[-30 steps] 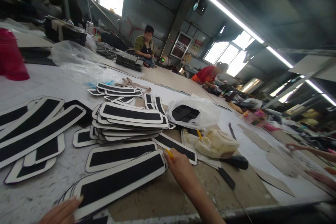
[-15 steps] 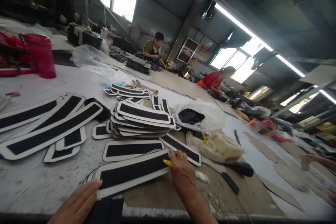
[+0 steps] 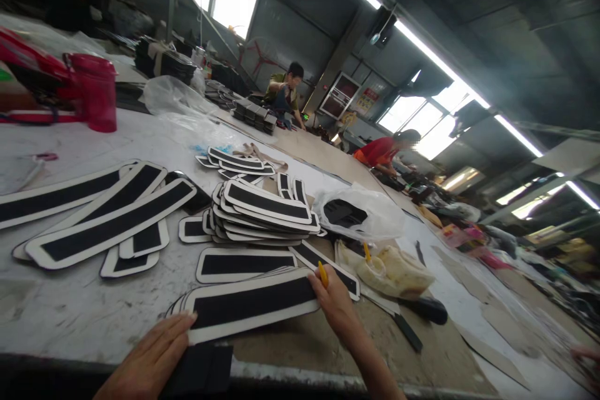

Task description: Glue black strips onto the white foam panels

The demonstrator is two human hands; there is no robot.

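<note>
A long white-bordered strip with a black middle (image 3: 255, 303) lies on top of a small fanned stack at the table's front. My left hand (image 3: 152, 353) rests flat against its lower left end, fingers stretched out together. Beside that hand, dark flat pieces (image 3: 206, 372) hang at the table edge, partly hidden by it. My right hand (image 3: 338, 300) is closed at the strip's right end, with a small yellow stick-like tool (image 3: 323, 275) held in the fingers; most of the tool is hidden. Behind lie a similar strip (image 3: 248, 264) and a pile of shorter curved ones (image 3: 269, 203).
More long strips (image 3: 112, 222) overlap at left. Right of my hand are a yellowed plastic container (image 3: 396, 272), a black-handled tool (image 3: 429, 310) and a plastic bag (image 3: 384, 212) with black pieces. A red cup (image 3: 96, 94) stands far left. Two people (image 3: 382, 151) work farther back.
The yellow tool has turned from pointing left to pointing up in my right hand. The view has shifted a little. My left hand stays at the strip's left end.
</note>
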